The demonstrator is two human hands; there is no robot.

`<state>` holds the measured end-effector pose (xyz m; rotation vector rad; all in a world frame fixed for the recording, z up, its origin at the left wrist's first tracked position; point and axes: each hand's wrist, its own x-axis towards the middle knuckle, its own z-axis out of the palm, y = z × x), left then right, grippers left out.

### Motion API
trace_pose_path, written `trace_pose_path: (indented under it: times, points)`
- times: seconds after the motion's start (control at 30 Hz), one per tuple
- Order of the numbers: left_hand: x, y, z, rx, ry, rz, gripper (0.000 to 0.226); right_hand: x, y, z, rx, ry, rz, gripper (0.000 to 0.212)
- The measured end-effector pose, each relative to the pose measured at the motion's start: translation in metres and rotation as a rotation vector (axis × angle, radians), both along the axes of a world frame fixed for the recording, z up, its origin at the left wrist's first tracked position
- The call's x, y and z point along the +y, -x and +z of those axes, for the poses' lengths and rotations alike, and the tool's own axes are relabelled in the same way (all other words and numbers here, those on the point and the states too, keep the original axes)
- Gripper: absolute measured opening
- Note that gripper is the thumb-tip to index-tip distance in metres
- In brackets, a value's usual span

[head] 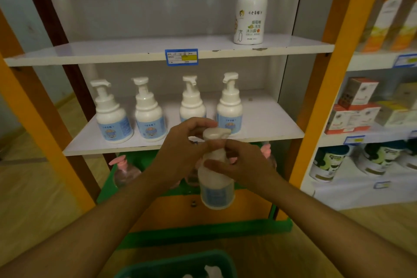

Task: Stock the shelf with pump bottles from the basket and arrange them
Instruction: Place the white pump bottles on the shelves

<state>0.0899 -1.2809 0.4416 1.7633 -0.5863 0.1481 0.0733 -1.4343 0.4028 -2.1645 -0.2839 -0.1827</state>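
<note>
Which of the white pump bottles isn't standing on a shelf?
The pump bottle held in front of the shelf by the left hand and right hand; the other four stand in a row.

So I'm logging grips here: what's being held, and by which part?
A white pump bottle: the left hand grips its pump head, the right hand wraps its neck and shoulder.

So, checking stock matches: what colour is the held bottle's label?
Light blue, on a white bottle; head view.

Both hands (216, 156) grip pump bottle (216, 178) before shelf (266, 124).
</note>
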Motion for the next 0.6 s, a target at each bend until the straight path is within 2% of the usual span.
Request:
trace_pose_path:
  times: [0.13, 0.23, 0.33, 0.43, 0.6]
  points:
    - [0.000, -0.005, -0.003, 0.024, -0.120, -0.104, 0.040, -0.028, 0.007, 0.017, -0.057, -0.004, -0.088, 0.026]
    - [0.014, -0.012, -0.009, 0.047, -0.200, -0.071, 0.031, -0.066, -0.003, 0.042, -0.108, -0.078, -0.239, 0.021]
    - [0.027, -0.019, -0.022, 0.128, -0.212, -0.011, 0.020, -0.100, -0.028, 0.061, -0.177, -0.104, -0.411, 0.032]
    - [0.031, -0.021, -0.035, 0.271, -0.187, -0.033, 0.027, -0.118, -0.054, 0.076, -0.169, -0.095, -0.467, 0.044]
    - [0.036, -0.020, -0.044, 0.288, -0.267, -0.099, 0.042, -0.128, -0.092, 0.081, -0.115, -0.140, -0.515, 0.048]
